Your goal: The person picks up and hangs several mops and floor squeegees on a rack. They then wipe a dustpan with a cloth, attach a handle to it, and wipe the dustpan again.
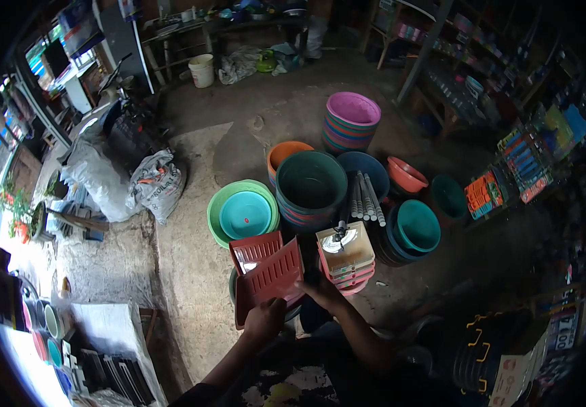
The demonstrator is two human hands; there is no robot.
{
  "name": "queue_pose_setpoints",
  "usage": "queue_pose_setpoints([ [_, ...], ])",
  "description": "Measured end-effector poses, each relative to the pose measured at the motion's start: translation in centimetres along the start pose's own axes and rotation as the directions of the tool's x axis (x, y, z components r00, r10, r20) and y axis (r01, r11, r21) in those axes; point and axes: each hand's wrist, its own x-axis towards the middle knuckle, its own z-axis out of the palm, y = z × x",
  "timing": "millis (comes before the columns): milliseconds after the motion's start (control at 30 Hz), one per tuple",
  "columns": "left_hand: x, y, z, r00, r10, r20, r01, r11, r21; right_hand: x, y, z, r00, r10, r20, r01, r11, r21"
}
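Observation:
A reddish-brown ribbed plastic dustpan is tilted up in front of me. My left hand is closed on its near edge. At its right edge, my right hand grips a corner, its fingers partly hidden. Just behind lies a second dustpan of the same colour, partly covered by the first. Under the dustpans, the rim of a greenish tub shows at the left. To the right of my hands stands a stack of pink baskets with a cream basket on top.
Beyond stand a light green tub holding a turquoise basin, stacked dark green tubs, grey-white rods, a teal basin and a pink-topped tub stack. Filled sacks sit left; packed shelves line the right.

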Motion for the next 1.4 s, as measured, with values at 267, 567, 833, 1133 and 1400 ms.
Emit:
queue_pose_setpoints([
  [267, -0.4, -4.0, -0.3, 0.956, 0.033, -0.29, -0.072, 0.989, -0.126, -2.3, 6.3, -1.1, 0.988, 0.135, -0.071, -0.123, 0.98, 0.158],
  [567, 1.0, -11.3, 7.5, 0.807, -0.353, 0.474, 0.441, -0.175, -0.88, -2.4, 7.9, -6.9, 0.963, 0.271, 0.008, -0.247, 0.863, 0.441],
  [833, 7.7, -5.8, 8.1, 0.99, -0.047, 0.134, 0.1, 0.898, -0.428, 6.4, 14.0, -18.2, 0.851, 0.365, -0.379, -0.309, 0.93, 0.201],
  [1133, 13.0, -3.7, 12.0, 0.962, -0.272, 0.01, 0.265, 0.926, -0.271, 22.7, 26.3, -28.5, 0.688, 0.356, -0.633, -0.681, 0.617, -0.394],
  [1400, 10.0, -3.3, 14.3, 0.731, -0.668, 0.138, 0.477, 0.356, -0.803, 28.3, 30.1, -28.2, 0.573, 0.343, -0.744, -0.769, 0.539, -0.344],
])
